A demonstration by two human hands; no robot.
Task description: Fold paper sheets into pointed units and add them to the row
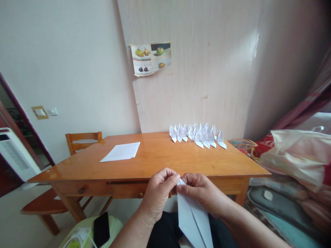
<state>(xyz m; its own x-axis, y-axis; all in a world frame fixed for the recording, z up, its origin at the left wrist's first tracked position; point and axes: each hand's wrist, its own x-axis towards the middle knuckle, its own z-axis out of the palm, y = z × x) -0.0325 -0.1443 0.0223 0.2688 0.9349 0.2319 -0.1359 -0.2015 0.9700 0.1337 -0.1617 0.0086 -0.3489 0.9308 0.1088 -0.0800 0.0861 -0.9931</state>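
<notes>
A white sheet of paper [191, 217], folded into a long pointed shape with a slit down its middle, hangs over my lap below the table's front edge. My left hand [162, 191] pinches the narrow top tip between thumb and fingers. Just beside it, my right hand [200, 191] grips the paper's upper right edge, thumb on top. The fingertips of both hands nearly meet at the tip. At the far side of the table stand several folded paper figures [205, 136], pointed and upright, packed in rows.
On the wooden table [155, 162], a stack of lined paper [121, 151] lies to the left. A stool [113, 225] at lower left holds a black phone [101, 229] and a white cable. Bags [297, 158] crowd the right side; a chair [84, 139] stands behind at left.
</notes>
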